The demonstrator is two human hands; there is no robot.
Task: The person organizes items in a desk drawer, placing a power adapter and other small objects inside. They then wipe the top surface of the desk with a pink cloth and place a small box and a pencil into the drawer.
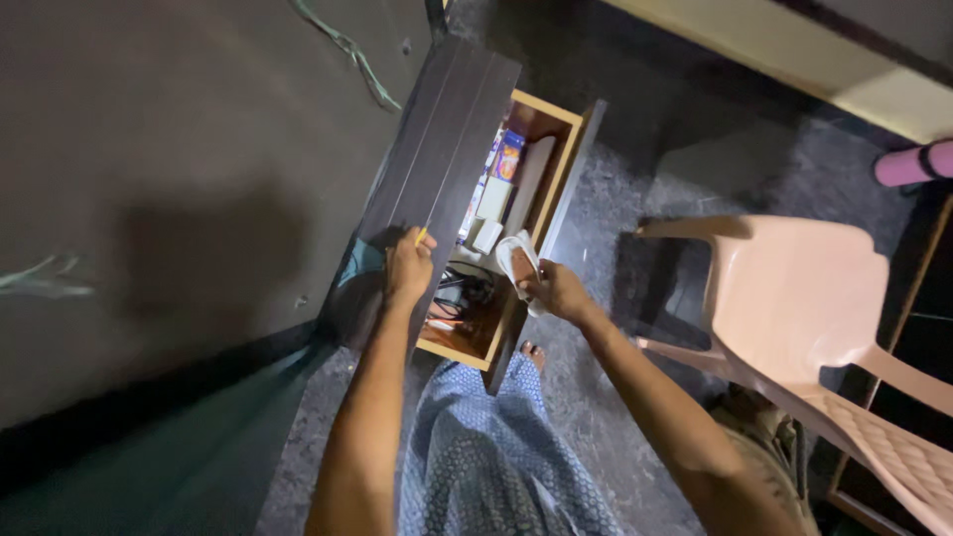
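Two hands were at work over an open drawer (556, 149), and both were yours. Your left hand (408, 270) rested on the edge of the dark desk (447, 129), its fingers curled around a small yellow object (421, 236) whose tip stuck up above the knuckles; what kind of object it was could not be made out, but the grip was closed on it. Your right hand (558, 291) hovered over the near half of the drawer, clamped on a white, rounded thing (516, 260) that rose from your fingers toward the drawer's middle; its exact kind was too blurred to tell. Inside the drawer, at the far end, lay a blue and orange packet (509, 154), with a long pale flat item (531, 184) just beside it along the right wall. Nearer you sat a white box (493, 198) and a smaller white block (486, 237), and at the near end a tangle of black cables (467, 290) lay on the wooden bottom. You wore a blue patterned garment (486, 457), and one bare foot (534, 353) showed on the dark floor (596, 417) just beside the drawer's front corner. To your right stood a beige plastic chair (804, 308), well apart from the desk, and a pink rolled mat (913, 164) lay beyond it near the frame's edge. A dark grey wall (179, 149) filled the left side.
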